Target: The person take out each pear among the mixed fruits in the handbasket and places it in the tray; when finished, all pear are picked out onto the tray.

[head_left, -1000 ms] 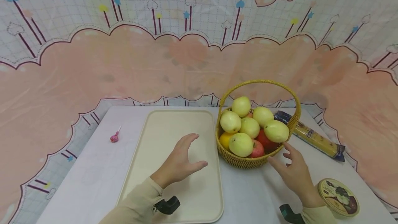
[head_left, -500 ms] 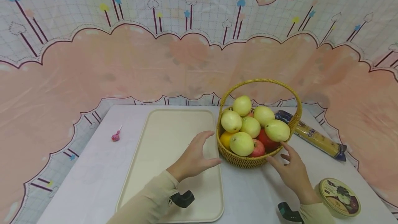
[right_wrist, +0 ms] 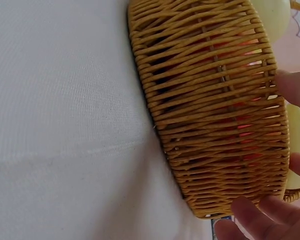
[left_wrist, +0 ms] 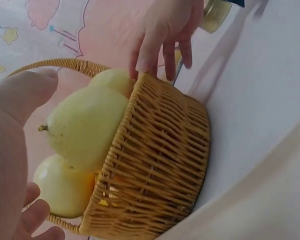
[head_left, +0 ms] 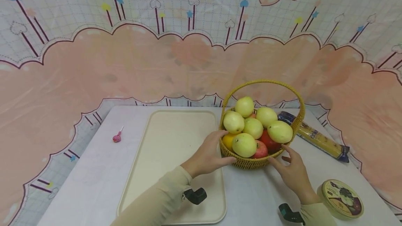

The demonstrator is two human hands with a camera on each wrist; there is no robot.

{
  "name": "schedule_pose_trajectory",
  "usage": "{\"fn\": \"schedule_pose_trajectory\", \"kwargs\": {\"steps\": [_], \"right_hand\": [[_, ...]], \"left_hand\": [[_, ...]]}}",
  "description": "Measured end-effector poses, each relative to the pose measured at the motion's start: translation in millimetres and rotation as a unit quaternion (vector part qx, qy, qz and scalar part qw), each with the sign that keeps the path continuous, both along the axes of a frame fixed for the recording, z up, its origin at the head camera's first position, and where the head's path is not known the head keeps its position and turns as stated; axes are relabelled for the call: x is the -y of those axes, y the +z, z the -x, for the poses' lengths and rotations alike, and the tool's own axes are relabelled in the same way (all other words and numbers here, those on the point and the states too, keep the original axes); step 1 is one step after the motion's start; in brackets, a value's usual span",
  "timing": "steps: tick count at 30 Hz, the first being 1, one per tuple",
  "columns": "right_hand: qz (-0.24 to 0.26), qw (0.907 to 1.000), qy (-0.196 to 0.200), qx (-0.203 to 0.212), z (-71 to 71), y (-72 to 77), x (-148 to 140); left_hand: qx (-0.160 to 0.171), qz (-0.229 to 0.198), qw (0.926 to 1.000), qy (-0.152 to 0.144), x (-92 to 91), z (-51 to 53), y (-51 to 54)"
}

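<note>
Your left hand (head_left: 207,155) moved to the basket (head_left: 249,164), fingers apart like your right hand (head_left: 294,173). Only the head view shows a lollipop (head_left: 117,137), middle left. White table (head_left: 84,173), cloud cloth (head_left: 188,65) up top.

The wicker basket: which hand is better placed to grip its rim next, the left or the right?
Probably the right hand: in the left wrist view, its fingertips are at the rim of the wicker basket. The left hand is also close, but its thumb looks apart from the rim.

A curtained nook (room type unclear): cloud-printed cloth (head_left: 141,62) behind a white table (head_left: 88,170).
</note>
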State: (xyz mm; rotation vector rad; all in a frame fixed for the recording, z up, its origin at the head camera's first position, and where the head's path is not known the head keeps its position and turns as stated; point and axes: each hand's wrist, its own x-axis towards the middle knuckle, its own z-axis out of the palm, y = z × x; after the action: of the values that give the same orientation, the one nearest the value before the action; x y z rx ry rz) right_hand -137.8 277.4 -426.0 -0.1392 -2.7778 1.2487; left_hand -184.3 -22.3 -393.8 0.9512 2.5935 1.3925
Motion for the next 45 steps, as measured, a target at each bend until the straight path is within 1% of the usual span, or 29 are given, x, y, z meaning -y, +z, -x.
{"fn": "schedule_pose_trajectory", "kwargs": {"steps": [3,9,17,23,28,36,40,45], "right_hand": [[0.004,0.9999,-0.003,0.013,0.4,0.0,-0.1],[0.011,0.999,-0.014,0.042,1.5,0.3,-0.7],[0.027,0.9982,-0.033,0.043,3.8,-2.4,1.1],[0.041,0.9962,-0.043,0.064,6.2,-2.2,2.3],[0.053,0.9951,-0.051,0.067,5.9,-2.9,2.8],[0.072,0.9931,-0.053,0.077,4.9,-2.9,2.3],[0.078,0.9927,-0.05,0.077,4.0,-2.1,2.4],[0.079,0.9933,-0.051,0.067,2.6,-3.3,2.3]], "left_hand": [[-0.008,0.004,0.9999,-0.005,-5.2,1.0,2.0],[-0.008,0.005,0.9998,-0.015,-13.0,2.1,4.8],[-0.013,0.003,0.9999,-0.009,-21.5,7.5,3.7],[-0.009,0.006,0.9999,-0.004,-25.8,12.1,2.5],[-0.007,0.004,1.0,-0.004,-27.3,14.4,1.9],[-0.009,-0.005,0.9998,-0.017,-33.1,15.8,-2.3],[-0.011,0.006,0.9998,-0.014,-36.8,15.6,-2.6],[-0.018,0.033,0.9993,-0.004,-42.3,16.5,-4.1]]}}
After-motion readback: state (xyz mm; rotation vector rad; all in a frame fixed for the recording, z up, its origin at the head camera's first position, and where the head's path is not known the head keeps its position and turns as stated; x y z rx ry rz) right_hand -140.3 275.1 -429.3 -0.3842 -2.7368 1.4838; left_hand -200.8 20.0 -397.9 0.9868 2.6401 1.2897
